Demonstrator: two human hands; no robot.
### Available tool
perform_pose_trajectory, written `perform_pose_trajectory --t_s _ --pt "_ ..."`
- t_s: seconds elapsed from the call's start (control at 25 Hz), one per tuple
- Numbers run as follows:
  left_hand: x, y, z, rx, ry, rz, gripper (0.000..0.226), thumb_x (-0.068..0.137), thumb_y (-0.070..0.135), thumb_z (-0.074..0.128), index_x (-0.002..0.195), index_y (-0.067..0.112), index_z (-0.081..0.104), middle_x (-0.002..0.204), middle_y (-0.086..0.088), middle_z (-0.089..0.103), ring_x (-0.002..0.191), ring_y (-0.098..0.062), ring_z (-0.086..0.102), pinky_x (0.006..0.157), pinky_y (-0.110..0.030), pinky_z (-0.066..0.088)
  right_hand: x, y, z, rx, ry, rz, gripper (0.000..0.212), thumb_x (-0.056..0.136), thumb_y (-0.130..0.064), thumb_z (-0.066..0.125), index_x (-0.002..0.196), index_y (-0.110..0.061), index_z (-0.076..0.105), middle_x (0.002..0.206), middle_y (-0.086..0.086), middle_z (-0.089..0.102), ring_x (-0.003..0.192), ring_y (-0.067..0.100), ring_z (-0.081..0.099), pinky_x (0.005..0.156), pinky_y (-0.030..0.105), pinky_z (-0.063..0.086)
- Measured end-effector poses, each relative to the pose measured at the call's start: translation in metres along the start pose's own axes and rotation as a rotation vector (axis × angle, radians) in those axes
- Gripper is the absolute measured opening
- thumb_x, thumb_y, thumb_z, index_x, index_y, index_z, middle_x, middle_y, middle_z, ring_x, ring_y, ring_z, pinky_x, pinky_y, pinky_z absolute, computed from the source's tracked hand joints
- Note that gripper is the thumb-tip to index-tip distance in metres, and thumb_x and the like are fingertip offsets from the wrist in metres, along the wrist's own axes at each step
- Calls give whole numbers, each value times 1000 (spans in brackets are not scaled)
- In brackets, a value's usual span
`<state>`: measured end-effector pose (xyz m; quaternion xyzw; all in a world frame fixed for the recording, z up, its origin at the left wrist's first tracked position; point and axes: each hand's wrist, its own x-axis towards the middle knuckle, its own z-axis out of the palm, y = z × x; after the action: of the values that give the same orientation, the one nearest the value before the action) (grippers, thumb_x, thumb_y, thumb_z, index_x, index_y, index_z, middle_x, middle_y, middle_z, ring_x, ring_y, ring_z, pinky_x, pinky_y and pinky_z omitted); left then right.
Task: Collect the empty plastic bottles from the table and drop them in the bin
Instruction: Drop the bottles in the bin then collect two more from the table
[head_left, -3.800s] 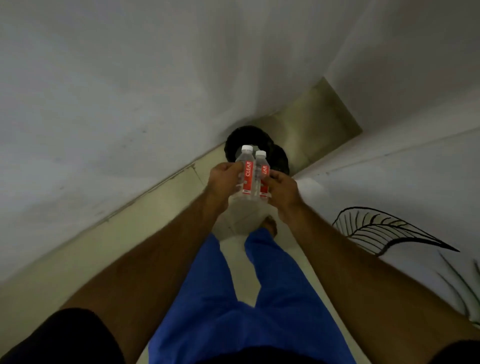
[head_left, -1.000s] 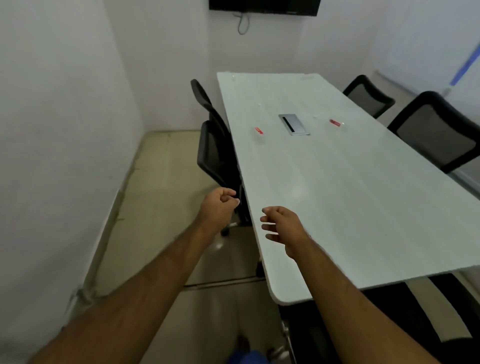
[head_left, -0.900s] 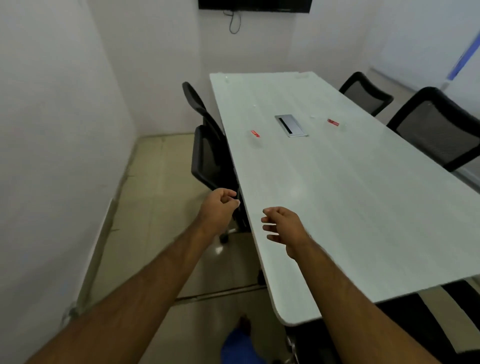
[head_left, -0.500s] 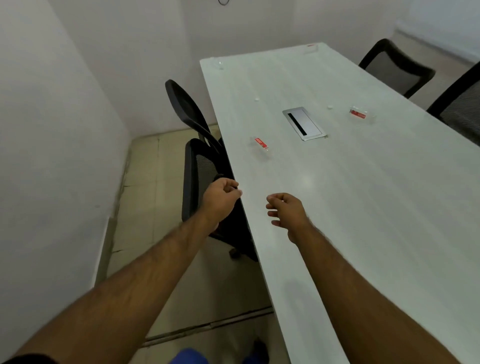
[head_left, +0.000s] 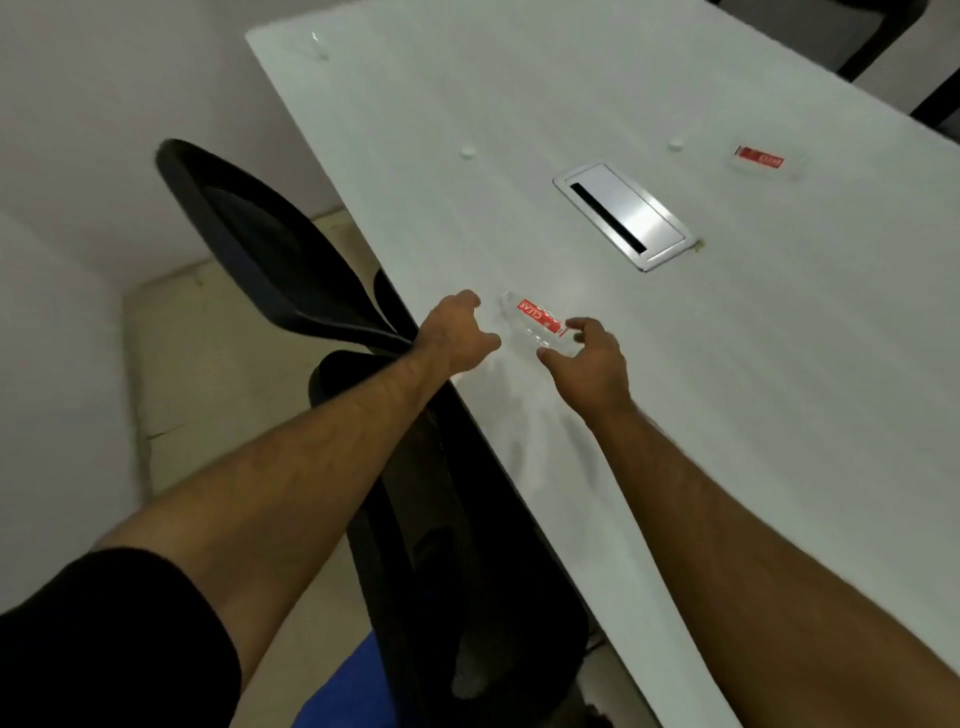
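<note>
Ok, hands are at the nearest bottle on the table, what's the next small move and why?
Probably close the right hand around the lying bottle: its fingers already flank the bottle's near end but haven't closed, while the left hand sits curled beside it.

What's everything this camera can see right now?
Table: one, white, fills the right side.
Plastic bottles: two, clear with red labels, lying down; near bottle between the hands, far bottle beyond the cable hatch.
Bottle caps: two, white, loose; one left of the hatch, one near the far bottle.
Cable hatch: one, silver, mid-table.
Office chairs: two, black, along the table's left edge.
Left hand: loosely curled, empty.
Right hand: open at the near bottle.
</note>
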<state>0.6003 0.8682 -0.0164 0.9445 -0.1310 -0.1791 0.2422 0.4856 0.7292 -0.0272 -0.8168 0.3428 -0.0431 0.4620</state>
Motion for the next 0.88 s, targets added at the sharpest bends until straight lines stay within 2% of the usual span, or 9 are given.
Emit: perform_pose_trajectory --t_s 0.08,0.2,0.36,0.56,0.64,0.72,0.8,0.88 --pt "63 -16 3 221 -121 54 85 72 44 78 140 8 39 141 -15 45 129 -32 47 102 -39 45 38 -5 31 -171 75 23 69 79 -40 75 139 -19 49 134 7 56 121 28 53 100 43 46" --pt "113 -32 9 470 -283 127 109 60 58 83 142 7 32 141 -14 40 133 -32 39 104 -47 44 70 -10 63 -236 100 95 73 79 -40 75 142 -19 46 140 8 54 127 30 51 103 46 45" --pt "126 -39 13 559 -272 223 107 57 67 79 137 8 39 137 -16 42 129 -32 41 102 -43 47 75 -12 82 -371 107 158 63 82 -35 71 139 -19 50 133 10 60 118 34 58 97 45 50" --pt "132 -32 1 668 -370 268 102 64 66 75 140 8 39 140 -17 40 128 -34 42 102 -43 45 61 -41 92 -54 185 323 70 78 -41 71 139 -20 43 123 7 62 105 29 64 87 38 52" --pt "146 -30 -18 622 -476 316 94 72 60 74 141 8 39 143 -17 41 131 -35 42 104 -43 44 61 -61 100 45 192 389 70 74 -44 69 135 -20 46 123 6 61 101 26 63 88 39 54" --pt "171 -32 -43 424 -537 341 86 78 48 74 144 7 38 147 -17 44 134 -33 44 106 -40 41 73 -86 109 81 219 416 69 68 -48 67 129 -20 50 120 6 61 97 25 63 89 43 55" --pt "215 -46 -67 214 -472 329 72 83 38 72 141 6 44 143 -16 52 131 -31 50 104 -34 41 100 -108 123 103 231 398 68 66 -47 69 126 -20 51 117 6 60 96 25 64 89 44 55" --pt "277 -61 -89 133 -334 305 57 85 34 68 133 7 54 132 -15 62 123 -30 56 99 -32 44 143 -137 146 138 234 408 67 68 -44 71 126 -21 48 114 4 61 94 24 65 88 45 57"
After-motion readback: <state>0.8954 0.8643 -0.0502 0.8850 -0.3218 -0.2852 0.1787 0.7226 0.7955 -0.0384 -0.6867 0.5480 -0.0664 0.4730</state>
